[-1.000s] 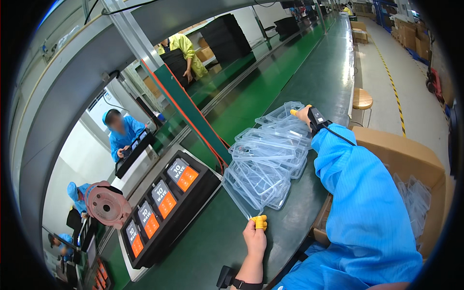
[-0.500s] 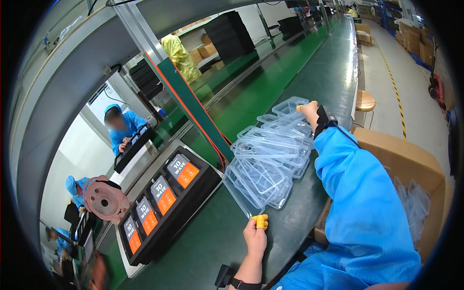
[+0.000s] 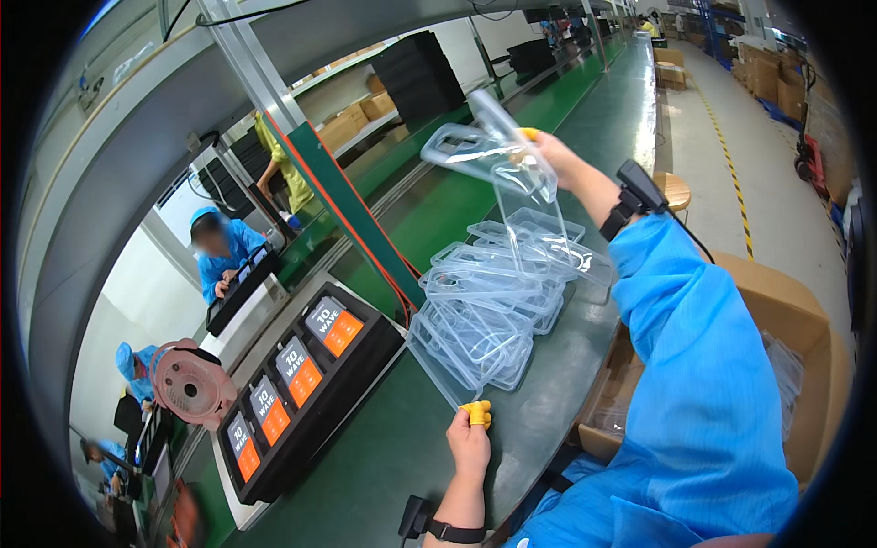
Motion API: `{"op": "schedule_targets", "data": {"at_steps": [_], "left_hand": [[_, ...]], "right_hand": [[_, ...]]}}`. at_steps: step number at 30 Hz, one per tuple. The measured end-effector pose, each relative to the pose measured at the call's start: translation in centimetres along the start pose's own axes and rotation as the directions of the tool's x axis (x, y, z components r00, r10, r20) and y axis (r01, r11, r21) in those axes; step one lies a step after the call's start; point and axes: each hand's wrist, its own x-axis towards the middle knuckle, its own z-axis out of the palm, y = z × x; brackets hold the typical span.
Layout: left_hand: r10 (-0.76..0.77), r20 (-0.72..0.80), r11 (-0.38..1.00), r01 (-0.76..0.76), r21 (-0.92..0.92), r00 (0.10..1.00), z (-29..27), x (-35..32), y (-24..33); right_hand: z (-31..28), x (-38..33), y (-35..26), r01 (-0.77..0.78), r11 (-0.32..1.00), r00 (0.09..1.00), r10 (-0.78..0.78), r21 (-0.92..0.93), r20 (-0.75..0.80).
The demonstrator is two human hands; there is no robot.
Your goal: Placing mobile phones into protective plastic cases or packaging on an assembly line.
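Note:
Yellow covers sit on fingers of both hands. My right hand [image 3: 557, 163] is raised above the belt, closed on several clear plastic trays [image 3: 466, 151] that hang fanned out and tilted. Below them lies a loose heap of the same clear trays [image 3: 493, 301], overlapping at many angles. At the near end of the heap, my left hand [image 3: 470, 443] is low with curled fingers, pinching the near corner of a clear plastic tray [image 3: 438, 370]. The fingertips of my right hand are partly hidden behind the plastic.
Left of the heap, a black tray [image 3: 343, 402] holds several grey-and-orange packs. An open cardboard box [image 3: 804, 315] with clear plastic pieces stands at my right. A green metal post [image 3: 352, 215] rises behind the black tray. A pink fan [image 3: 192, 384] and co-workers in blue are farther left.
My right hand has risen from the far end of the heap, lifting several clear trays away. My left hand stays at the near corner. The whole view has shifted slightly.

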Motion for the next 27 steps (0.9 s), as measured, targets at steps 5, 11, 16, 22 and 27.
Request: {"op": "schedule_targets", "data": {"at_steps": [5,11,16,22,27], "left_hand": [[0.021,0.016,1.0,-0.021,-0.015,1.0,0.1,0.1,-0.3],[-0.012,-0.022,1.0,0.012,0.007,1.0,-0.3,-0.1,-0.2],[0.001,-0.006,1.0,-0.001,-0.018,1.0,-0.5,0.1,-0.1],[-0.003,-0.003,1.0,0.003,0.003,1.0,-0.5,0.1,-0.4],[0.031,0.026,1.0,-0.031,0.0,0.999,-0.2,0.6,-0.7]], "right_hand": [[4.4,-1.2,2.0,0.058,0.949,0.966,0.025,-0.31,0.257],[6.5,-0.3,7.3,0.133,0.907,0.943,0.009,-0.4,0.334],[7.1,-1.2,4.5,0.008,0.946,0.956,0.088,-0.325,0.28],[7.0,-3.1,1.9,-0.117,0.881,0.984,0.164,-0.458,0.065],[7.7,-6.0,4.6,-0.063,0.808,0.998,0.051,-0.586,-0.036]]}}
